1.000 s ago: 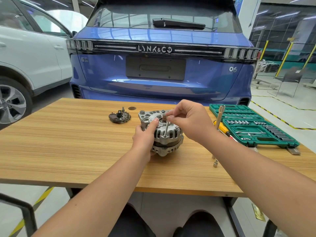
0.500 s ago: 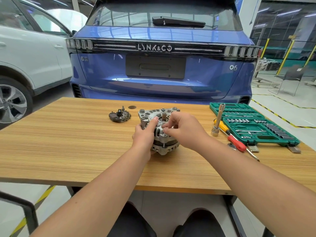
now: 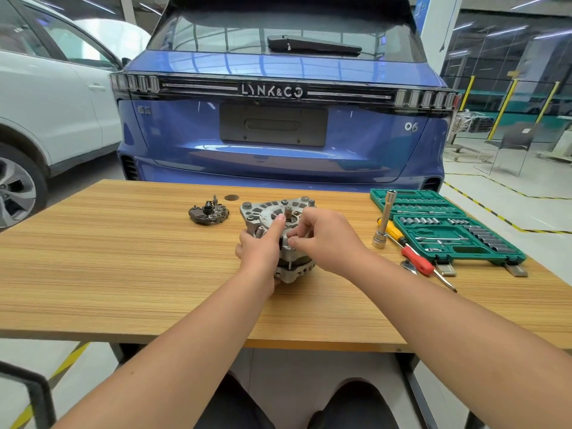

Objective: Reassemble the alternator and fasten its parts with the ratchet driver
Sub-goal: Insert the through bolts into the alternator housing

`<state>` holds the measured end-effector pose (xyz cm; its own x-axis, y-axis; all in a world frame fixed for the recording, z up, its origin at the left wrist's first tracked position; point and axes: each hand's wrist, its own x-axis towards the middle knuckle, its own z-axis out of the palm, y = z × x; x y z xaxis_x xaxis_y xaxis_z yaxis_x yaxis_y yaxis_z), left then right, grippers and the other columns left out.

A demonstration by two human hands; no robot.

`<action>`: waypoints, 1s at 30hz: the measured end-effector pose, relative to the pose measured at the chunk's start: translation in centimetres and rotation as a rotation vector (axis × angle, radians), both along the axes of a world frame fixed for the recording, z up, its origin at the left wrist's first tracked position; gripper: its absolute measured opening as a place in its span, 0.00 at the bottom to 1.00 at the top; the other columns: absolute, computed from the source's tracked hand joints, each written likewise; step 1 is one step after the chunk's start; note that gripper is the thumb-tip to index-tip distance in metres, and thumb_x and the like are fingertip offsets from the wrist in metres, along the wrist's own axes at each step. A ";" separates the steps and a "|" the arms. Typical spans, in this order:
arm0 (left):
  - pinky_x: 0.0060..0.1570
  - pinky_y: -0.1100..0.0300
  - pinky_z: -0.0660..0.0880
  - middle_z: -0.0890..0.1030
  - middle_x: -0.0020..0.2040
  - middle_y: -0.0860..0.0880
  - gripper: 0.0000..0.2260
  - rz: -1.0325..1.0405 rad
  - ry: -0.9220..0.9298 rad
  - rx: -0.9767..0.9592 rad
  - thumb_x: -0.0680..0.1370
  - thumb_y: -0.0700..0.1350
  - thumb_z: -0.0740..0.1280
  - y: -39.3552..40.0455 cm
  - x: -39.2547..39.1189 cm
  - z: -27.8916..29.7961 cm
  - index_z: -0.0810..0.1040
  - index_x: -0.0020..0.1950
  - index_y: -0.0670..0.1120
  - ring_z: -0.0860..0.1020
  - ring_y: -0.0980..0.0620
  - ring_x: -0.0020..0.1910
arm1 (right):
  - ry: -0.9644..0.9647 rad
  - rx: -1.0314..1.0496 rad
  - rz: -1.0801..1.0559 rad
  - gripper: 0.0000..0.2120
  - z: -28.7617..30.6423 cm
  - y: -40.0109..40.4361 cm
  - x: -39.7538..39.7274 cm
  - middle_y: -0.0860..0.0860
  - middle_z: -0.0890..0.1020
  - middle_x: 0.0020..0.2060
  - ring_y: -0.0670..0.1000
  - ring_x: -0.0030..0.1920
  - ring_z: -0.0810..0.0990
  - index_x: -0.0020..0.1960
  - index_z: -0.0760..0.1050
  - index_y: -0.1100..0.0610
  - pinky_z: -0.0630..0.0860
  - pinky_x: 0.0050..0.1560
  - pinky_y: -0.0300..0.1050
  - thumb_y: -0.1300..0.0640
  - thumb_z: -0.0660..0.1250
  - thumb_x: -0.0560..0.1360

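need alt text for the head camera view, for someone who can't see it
Two hands work on an alternator on a wooden table: the left hand grips its side while the right hand pinches a bolt at its top. A green socket set lies right, a blue car behind.

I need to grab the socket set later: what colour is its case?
Green; the open socket case shows clearly in the head view, at the table's right.

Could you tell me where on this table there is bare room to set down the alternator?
Bare wood runs along the table's left side, below the black part, and along the near edge under both forearms. The right is crowded: upright socket tool, screwdrivers, green socket case. The alternator fills the middle, held by left hand and right hand.
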<state>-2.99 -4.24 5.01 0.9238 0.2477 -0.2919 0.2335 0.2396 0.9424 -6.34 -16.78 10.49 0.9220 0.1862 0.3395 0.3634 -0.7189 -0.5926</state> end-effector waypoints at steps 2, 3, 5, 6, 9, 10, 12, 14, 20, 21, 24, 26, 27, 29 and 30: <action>0.65 0.35 0.74 0.64 0.78 0.47 0.44 0.014 -0.005 0.015 0.72 0.66 0.74 -0.1 0.2 -0.1 0.58 0.81 0.54 0.70 0.38 0.71 | -0.011 -0.035 -0.018 0.14 0.1 0.3 0.0 0.45 0.85 0.43 0.51 0.51 0.81 0.36 0.71 0.50 0.78 0.53 0.51 0.58 0.74 0.74; 0.65 0.35 0.74 0.64 0.78 0.47 0.43 0.020 -0.005 0.022 0.72 0.65 0.74 -0.1 0.2 -0.1 0.58 0.81 0.54 0.70 0.38 0.71 | -0.016 -0.060 -0.029 0.13 0.1 0.5 0.0 0.46 0.85 0.44 0.52 0.52 0.80 0.37 0.71 0.50 0.78 0.54 0.52 0.57 0.74 0.74; 0.66 0.35 0.73 0.64 0.78 0.47 0.43 0.028 -0.002 0.023 0.72 0.65 0.74 -0.1 0.2 -0.1 0.58 0.81 0.54 0.70 0.38 0.71 | -0.017 -0.086 -0.046 0.12 0.2 0.9 -0.1 0.47 0.85 0.45 0.53 0.53 0.80 0.37 0.72 0.50 0.78 0.54 0.54 0.56 0.73 0.75; 0.66 0.35 0.73 0.64 0.78 0.47 0.44 0.027 0.001 0.020 0.72 0.65 0.74 -0.1 0.2 -0.1 0.58 0.81 0.54 0.70 0.38 0.71 | -0.010 -0.073 -0.045 0.12 0.2 1.0 -0.1 0.48 0.85 0.45 0.53 0.54 0.80 0.37 0.72 0.50 0.78 0.54 0.54 0.57 0.73 0.74; 0.63 0.35 0.75 0.67 0.76 0.46 0.43 -0.003 0.008 0.011 0.70 0.67 0.74 0.2 0.0 0.0 0.61 0.79 0.54 0.72 0.38 0.69 | 0.107 0.087 0.020 0.11 0.2 0.2 0.2 0.46 0.86 0.46 0.50 0.52 0.82 0.39 0.74 0.50 0.79 0.54 0.52 0.59 0.76 0.72; 0.61 0.35 0.77 0.68 0.75 0.46 0.44 -0.019 0.011 0.008 0.69 0.68 0.74 0.3 -0.1 0.1 0.61 0.79 0.53 0.73 0.38 0.68 | 0.164 0.142 0.060 0.10 0.3 -0.4 0.3 0.45 0.86 0.46 0.47 0.50 0.84 0.41 0.77 0.50 0.79 0.52 0.49 0.60 0.76 0.72; 0.57 0.36 0.79 0.70 0.73 0.45 0.46 -0.053 0.021 0.012 0.67 0.69 0.74 0.6 -0.2 0.3 0.61 0.78 0.53 0.74 0.38 0.67 | 0.205 0.230 0.088 0.09 0.6 -1.8 0.6 0.41 0.86 0.46 0.39 0.46 0.83 0.47 0.80 0.48 0.77 0.45 0.37 0.61 0.74 0.75; 0.55 0.37 0.80 0.71 0.72 0.45 0.45 -0.073 0.021 0.012 0.67 0.70 0.74 0.9 -0.1 0.4 0.63 0.78 0.53 0.75 0.38 0.66 | 0.144 0.304 -0.002 0.10 1.0 -3.6 1.3 0.41 0.85 0.46 0.40 0.45 0.83 0.48 0.80 0.47 0.74 0.40 0.35 0.62 0.70 0.77; 0.53 0.40 0.81 0.79 0.63 0.48 0.35 -0.122 0.029 -0.005 0.70 0.68 0.74 1.6 0.5 0.2 0.69 0.71 0.55 0.80 0.43 0.57 | 0.148 0.009 -0.393 0.08 -0.6 -10.8 5.2 0.51 0.83 0.52 0.52 0.51 0.79 0.54 0.81 0.52 0.77 0.49 0.47 0.61 0.65 0.80; 0.50 0.42 0.81 0.80 0.61 0.49 0.34 -0.138 0.031 -0.003 0.70 0.68 0.74 1.8 0.6 0.2 0.70 0.70 0.55 0.80 0.44 0.55 | 0.184 -0.104 -0.428 0.10 -1.3 -12.0 5.7 0.53 0.83 0.54 0.53 0.52 0.79 0.56 0.82 0.54 0.75 0.50 0.46 0.62 0.64 0.80; 0.46 0.45 0.81 0.82 0.57 0.49 0.32 -0.185 0.025 0.022 0.72 0.68 0.73 2.4 0.9 0.5 0.72 0.69 0.54 0.80 0.45 0.53 | 0.293 -0.347 -0.467 0.13 -3.7 -14.6 6.2 0.54 0.82 0.57 0.55 0.55 0.79 0.57 0.82 0.55 0.75 0.51 0.46 0.64 0.62 0.79; 0.48 0.44 0.81 0.82 0.58 0.49 0.33 -0.201 0.024 0.035 0.72 0.70 0.71 2.8 1.0 0.7 0.74 0.70 0.52 0.80 0.46 0.53 | 0.333 -0.431 -0.442 0.15 -4.9 -15.3 6.4 0.54 0.81 0.59 0.55 0.57 0.78 0.58 0.82 0.54 0.76 0.52 0.45 0.64 0.61 0.79; 0.50 0.43 0.81 0.82 0.59 0.49 0.34 -0.193 0.027 0.041 0.72 0.72 0.69 2.8 1.0 0.8 0.75 0.70 0.52 0.80 0.46 0.54 | 0.345 -0.467 -0.425 0.15 -5.3 -15.4 6.6 0.54 0.81 0.60 0.55 0.58 0.78 0.59 0.82 0.53 0.76 0.53 0.45 0.64 0.61 0.79; 0.51 0.43 0.82 0.82 0.60 0.50 0.37 -0.129 0.029 0.028 0.71 0.77 0.64 2.7 0.7 0.9 0.76 0.68 0.52 0.80 0.47 0.54 | 0.354 -0.531 -0.390 0.17 -6.2 -15.2 7.0 0.54 0.80 0.64 0.55 0.61 0.77 0.64 0.80 0.53 0.76 0.55 0.45 0.62 0.61 0.80; 0.50 0.44 0.82 0.82 0.60 0.50 0.40 -0.085 0.020 0.011 0.68 0.80 0.62 2.5 0.4 0.9 0.75 0.69 0.53 0.80 0.47 0.55 | 0.360 -0.554 -0.377 0.18 -6.5 -15.0 7.3 0.54 0.78 0.66 0.55 0.63 0.77 0.67 0.78 0.52 0.76 0.57 0.46 0.62 0.60 0.80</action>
